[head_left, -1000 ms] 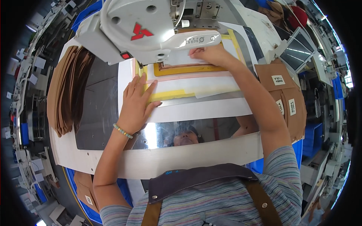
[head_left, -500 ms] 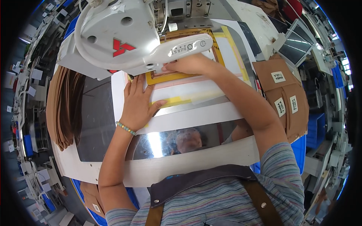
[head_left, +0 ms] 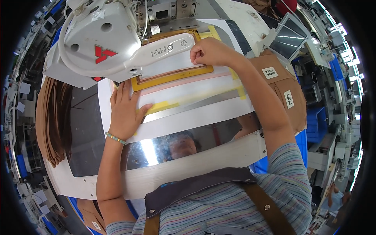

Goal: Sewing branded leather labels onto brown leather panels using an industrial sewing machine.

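My left hand (head_left: 126, 109) lies flat with fingers spread on the white sheet (head_left: 188, 116), its fingertips beside the near left corner of a yellow rectangular frame (head_left: 176, 77). Over the right side of that frame, my right hand (head_left: 209, 53) is closed, its fingers curled together; whatever they may hold is hidden. White material (head_left: 172, 64) fills the frame. Partly covering the frame is the white head (head_left: 117, 39) of a sewing machine, whose long light-coloured arm-shaped lamp (head_left: 166, 47) reaches toward my right hand. Yellow tape strips (head_left: 164, 105) mark the sheet near my left thumb.
A stack of brown pieces (head_left: 51, 121) hangs at the left of the table. Brown flat pouches with white labels (head_left: 280, 84) lie at the right, below a tilted screen (head_left: 289, 37). A shiny metal plate (head_left: 156, 150) borders the near table edge. Blue crates (head_left: 315, 125) stand at the right.
My right hand has drawn back from under the lamp to the frame's right side, its fingers now curled. My left hand keeps its place by the frame. The whole view has shifted slightly.
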